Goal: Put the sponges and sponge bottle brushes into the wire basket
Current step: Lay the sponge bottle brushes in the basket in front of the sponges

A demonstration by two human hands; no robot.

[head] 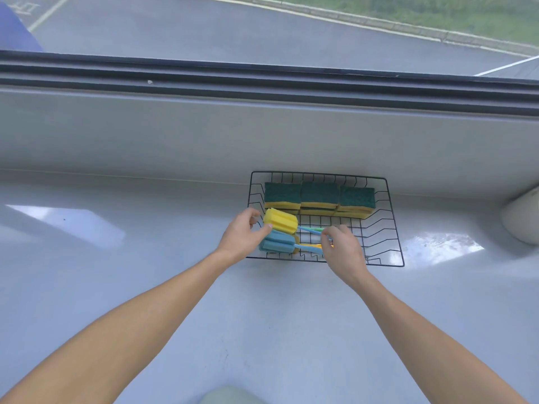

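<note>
Hands at the near left corner of the wire basket (390, 217), working on the sponge bottle brushes.

The left hand (240, 236) touches the yellow brush head (280, 220) with thumb and fingertips, the fingers loosely curled. The right hand (342, 247) pinches the thin handles (309, 230), its fingers closed around them. A blue brush head (277, 243) lies just beneath the yellow one, inside the basket. Green-and-yellow sponges (319, 198) sit stacked in a row along the far side. The basket rests on a pale grey countertop (145, 258) below a window ledge (262, 83).
</note>
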